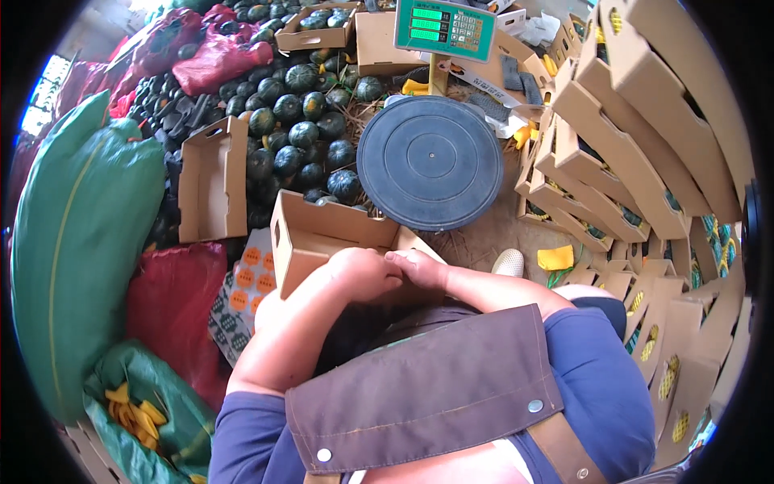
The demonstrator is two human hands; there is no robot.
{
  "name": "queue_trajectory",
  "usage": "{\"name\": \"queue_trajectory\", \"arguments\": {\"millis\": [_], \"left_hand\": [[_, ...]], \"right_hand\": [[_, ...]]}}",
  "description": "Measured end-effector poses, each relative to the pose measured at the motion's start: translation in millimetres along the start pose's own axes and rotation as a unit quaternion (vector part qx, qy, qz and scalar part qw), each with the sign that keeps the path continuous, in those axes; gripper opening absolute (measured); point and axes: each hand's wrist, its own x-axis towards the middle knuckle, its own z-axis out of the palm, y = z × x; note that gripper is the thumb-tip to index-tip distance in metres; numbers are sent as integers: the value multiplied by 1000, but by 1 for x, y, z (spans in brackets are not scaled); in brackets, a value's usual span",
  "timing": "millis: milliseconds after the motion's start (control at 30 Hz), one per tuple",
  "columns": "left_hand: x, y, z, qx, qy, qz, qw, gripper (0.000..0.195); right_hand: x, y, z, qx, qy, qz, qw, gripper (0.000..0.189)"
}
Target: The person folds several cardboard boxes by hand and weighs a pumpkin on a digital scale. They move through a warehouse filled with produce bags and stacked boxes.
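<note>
My left hand point(364, 275) and my right hand point(418, 268) meet over the near side of an open cardboard box point(326, 221) in front of my lap. The fingers are bent inward and partly hidden, so whether they hold something small or the box's rim cannot be told. Only bare cardboard shows in the visible part of the box. Just beyond it stands a platform scale with a round dark top point(430, 163) and a green display panel point(445, 30). Dark green squashes point(288, 107) lie heaped beyond the box to the left.
Stacked cardboard boxes point(635, 151) with squashes line the right side. An open cardboard box point(213, 181) stands at left, by a large green woven sack point(84, 254). A sheet of orange stickers point(245, 278) lies beside my box. A green sack point(151, 393) holds yellow foam pieces point(136, 417).
</note>
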Motion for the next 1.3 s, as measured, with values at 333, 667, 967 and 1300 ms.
{"name": "queue_trajectory", "arguments": {"millis": [333, 667, 967, 1300], "left_hand": [[-40, 53, 61, 23, 72, 14, 997, 28], [-79, 111, 52, 53, 151, 74, 984, 42], [-145, 120, -13, 34, 407, 92, 908, 41], [-120, 50, -60, -310, 457, 232, 801, 41]], "right_hand": [[-70, 6, 47, -213, 184, -58, 958, 44], [-82, 13, 46, -119, 217, -162, 955, 42], [-117, -66, 20, -94, 362, -179, 910, 59], [-190, -124, 0, -70, 402, -281, 868, 49]]}}
